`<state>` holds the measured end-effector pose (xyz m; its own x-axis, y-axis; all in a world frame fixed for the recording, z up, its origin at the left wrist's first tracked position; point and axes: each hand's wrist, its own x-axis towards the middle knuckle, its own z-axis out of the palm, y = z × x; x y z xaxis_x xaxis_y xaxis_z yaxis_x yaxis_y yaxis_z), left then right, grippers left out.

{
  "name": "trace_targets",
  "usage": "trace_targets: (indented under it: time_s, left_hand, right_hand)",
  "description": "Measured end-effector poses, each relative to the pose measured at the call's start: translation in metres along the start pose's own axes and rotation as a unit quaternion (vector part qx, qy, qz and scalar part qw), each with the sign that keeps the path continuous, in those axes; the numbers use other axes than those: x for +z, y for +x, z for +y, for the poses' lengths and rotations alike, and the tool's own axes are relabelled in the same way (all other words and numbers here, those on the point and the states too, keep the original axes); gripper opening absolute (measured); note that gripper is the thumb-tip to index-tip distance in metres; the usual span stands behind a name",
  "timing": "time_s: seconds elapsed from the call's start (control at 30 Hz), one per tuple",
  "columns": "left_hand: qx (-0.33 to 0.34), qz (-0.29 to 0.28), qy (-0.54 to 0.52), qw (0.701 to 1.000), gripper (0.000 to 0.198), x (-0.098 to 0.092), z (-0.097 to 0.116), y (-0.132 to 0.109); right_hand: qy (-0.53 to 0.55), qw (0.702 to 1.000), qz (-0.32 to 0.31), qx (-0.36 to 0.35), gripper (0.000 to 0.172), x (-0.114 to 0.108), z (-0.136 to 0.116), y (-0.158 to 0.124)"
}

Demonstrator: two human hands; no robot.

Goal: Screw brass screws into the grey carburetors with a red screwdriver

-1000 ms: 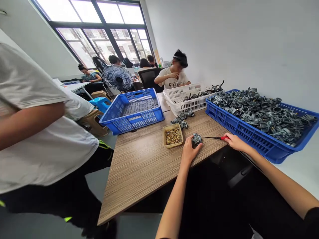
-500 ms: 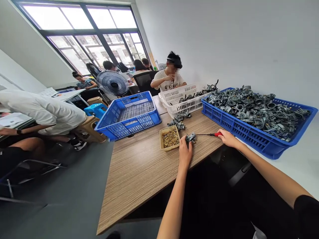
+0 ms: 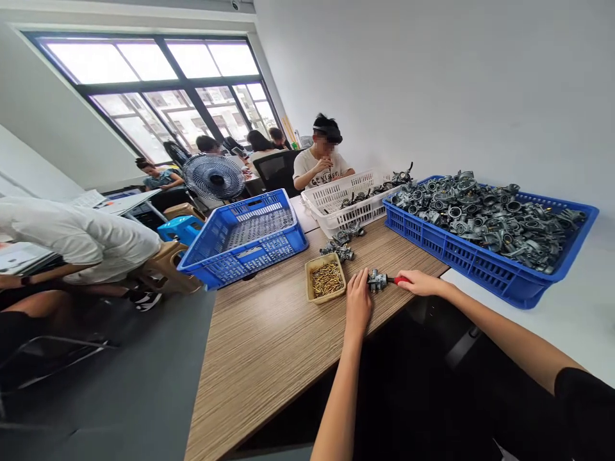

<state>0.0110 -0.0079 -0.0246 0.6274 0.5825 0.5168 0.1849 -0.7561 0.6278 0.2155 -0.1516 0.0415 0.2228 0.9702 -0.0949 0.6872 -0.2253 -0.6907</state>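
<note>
Carburetor (image 3: 378,280) lies between left hand (image 3: 358,299), clasping it, and right hand (image 3: 423,283), gripping a red-handled screwdriver (image 3: 400,280).

Well beyond the fingers (image 3: 354,283) and to their left, a round fan (image 3: 214,178) stands in front of a wide, dark-framed window (image 3: 185,84). Nearly straight past them I see a black chair (image 3: 276,171) and a co-worker (image 3: 310,168) in a pale printed shirt. Far left of the fingers, a person in white (image 3: 96,237) leans forward near a blue stool (image 3: 179,230).
</note>
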Motion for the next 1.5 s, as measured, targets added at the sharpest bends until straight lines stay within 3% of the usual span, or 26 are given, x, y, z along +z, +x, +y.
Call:
trace_targets:
  time_s: [0.2,0.43,0.6,0.77,0.87,1.0,1.07,1.13,1.23,1.5]
  left_hand:
    - [-0.01,0.053,-0.018,0.998,0.065,0.0,-0.006,-0.001]
    - [0.01,0.068,-0.019,0.997,0.06,-0.004,-0.01,0.001]
    - [-0.008,0.072,-0.025,0.997,0.052,-0.009,0.003,0.0]
    - [-0.026,0.056,-0.021,0.998,0.043,-0.011,0.005,0.003]
    - [-0.04,0.027,-0.01,0.999,0.04,-0.012,0.005,0.005]
    - [-0.05,0.002,-0.009,0.999,0.039,-0.012,0.005,0.005]
    - [-0.055,-0.005,-0.009,0.998,0.039,-0.011,0.005,0.005]
    - [-0.056,-0.01,-0.008,0.998,0.039,-0.011,0.005,0.005]
    - [-0.051,-0.011,-0.011,0.999,0.04,-0.01,0.004,0.006]
    - [-0.032,-0.003,-0.003,0.999,0.038,-0.008,0.003,0.008]
  right_hand:
    - [0.161,0.982,-0.053,0.081,0.029,0.036,-0.02,0.008]
    - [0.349,0.93,-0.016,0.111,0.033,0.053,-0.04,0.009]
    - [0.421,0.899,0.054,0.111,0.029,0.033,-0.05,0.006]
    - [0.491,0.86,0.128,0.061,0.032,-0.022,-0.058,-0.019]
    - [0.506,0.84,0.195,0.023,0.034,-0.067,-0.063,-0.051]
    - [0.465,0.82,0.335,0.003,0.037,-0.127,-0.055,-0.109]
    - [0.422,0.804,0.418,0.027,0.037,-0.152,-0.041,-0.144]
    - [0.366,0.77,0.517,0.082,0.036,-0.169,-0.022,-0.181]
    - [0.283,0.68,0.651,0.186,0.036,-0.179,0.008,-0.238]
    - [0.231,0.518,0.769,0.296,0.036,-0.145,0.062,-0.375]
